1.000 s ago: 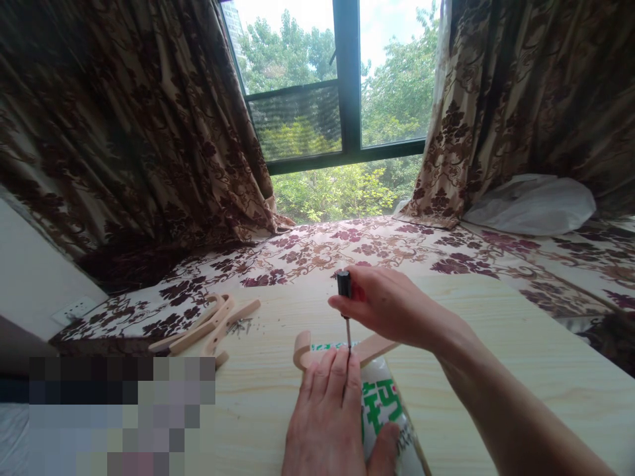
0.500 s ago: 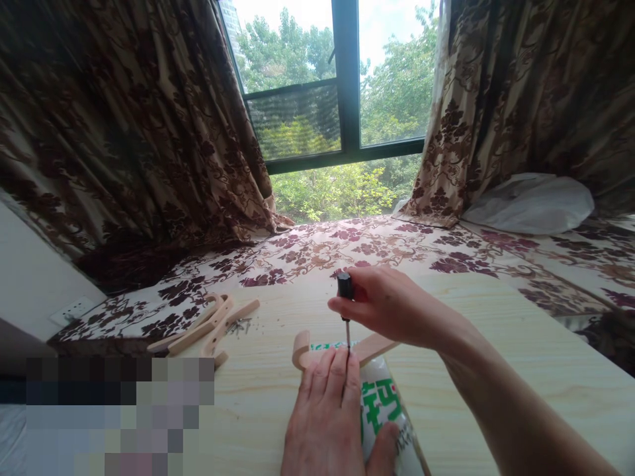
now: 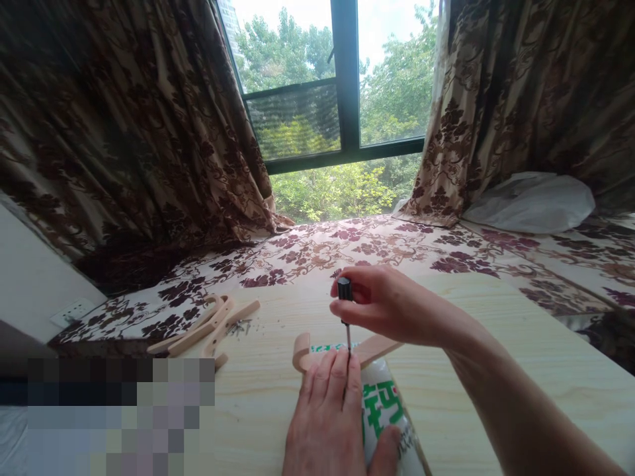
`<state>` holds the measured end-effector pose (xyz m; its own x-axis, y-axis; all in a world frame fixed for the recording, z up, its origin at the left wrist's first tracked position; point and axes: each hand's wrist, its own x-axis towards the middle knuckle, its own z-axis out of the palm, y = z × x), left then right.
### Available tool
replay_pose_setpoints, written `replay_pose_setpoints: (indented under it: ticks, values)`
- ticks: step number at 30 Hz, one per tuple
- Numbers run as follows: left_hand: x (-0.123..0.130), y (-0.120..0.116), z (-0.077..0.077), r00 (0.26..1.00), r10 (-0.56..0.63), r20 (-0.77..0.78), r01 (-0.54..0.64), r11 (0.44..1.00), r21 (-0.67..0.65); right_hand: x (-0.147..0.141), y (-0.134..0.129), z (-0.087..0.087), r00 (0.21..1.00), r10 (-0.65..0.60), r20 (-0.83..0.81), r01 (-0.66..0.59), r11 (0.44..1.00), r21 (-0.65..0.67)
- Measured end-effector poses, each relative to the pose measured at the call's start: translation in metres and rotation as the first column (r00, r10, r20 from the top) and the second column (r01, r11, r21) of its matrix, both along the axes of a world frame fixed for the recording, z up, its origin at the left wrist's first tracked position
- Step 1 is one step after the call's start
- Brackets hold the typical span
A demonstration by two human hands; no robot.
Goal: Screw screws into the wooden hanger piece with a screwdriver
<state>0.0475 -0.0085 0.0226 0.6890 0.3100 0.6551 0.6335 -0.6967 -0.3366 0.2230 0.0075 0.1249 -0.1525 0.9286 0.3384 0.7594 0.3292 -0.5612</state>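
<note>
My right hand [image 3: 377, 299] has its thumb and fingers around the black handle of a screwdriver [image 3: 344, 289], which stands upright. Its thin shaft runs down to the fingertips of my left hand [image 3: 325, 410]; the tip is hidden there. That left hand lies flat, fingers stretched out, pressing on a curved wooden piece [image 3: 380, 347] with a hooked end. Beneath the wood and the hand is a white packet [image 3: 381, 403] with green lettering. More curved wooden pieces [image 3: 213, 327] lie at the left of the board, beside several loose screws [image 3: 241, 327].
The pale wooden board [image 3: 496, 370] rests in front of a ledge covered in floral cloth [image 3: 367, 248]. A white plastic bag [image 3: 533, 201] sits at the back right. Patterned curtains [image 3: 198, 132] flank the window. A wall socket [image 3: 74, 312] is at the left.
My right hand's fingers have loosened and shifted slightly around the screwdriver handle. The left hand and the wooden piece stay nearly where they were.
</note>
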Motion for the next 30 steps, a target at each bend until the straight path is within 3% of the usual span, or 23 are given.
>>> replay_pose_setpoints:
  ticks: [3,10,16,22,28,30]
  values:
    - [0.001,0.001,-0.001,1.0,-0.01,0.007,0.01,1.0,-0.003,-0.002,-0.003,0.001,0.999,0.049,0.004,-0.049,0.999,-0.006]
    - [-0.001,0.003,-0.007,1.0,-0.004,-0.019,0.003,1.0,-0.016,0.001,0.008,-0.007,0.991,-0.123,0.058,0.122,0.992,0.023]
    - [-0.004,0.004,-0.011,0.998,0.011,-0.064,-0.014,0.999,-0.049,-0.002,0.005,-0.004,1.0,0.031,-0.005,-0.031,0.999,0.013]
    - [-0.004,0.005,-0.011,0.998,0.005,-0.069,-0.009,0.998,-0.054,0.0,0.009,-0.007,0.988,-0.15,0.042,0.149,0.989,0.021]
    - [-0.004,0.005,-0.012,0.998,0.005,-0.063,-0.008,0.999,-0.046,-0.001,0.005,-0.006,0.999,0.031,-0.031,-0.031,0.999,-0.006]
    - [-0.003,0.005,-0.011,0.998,-0.001,-0.057,-0.002,0.999,-0.048,-0.001,0.006,-0.006,0.999,0.032,-0.035,-0.033,0.999,-0.012]
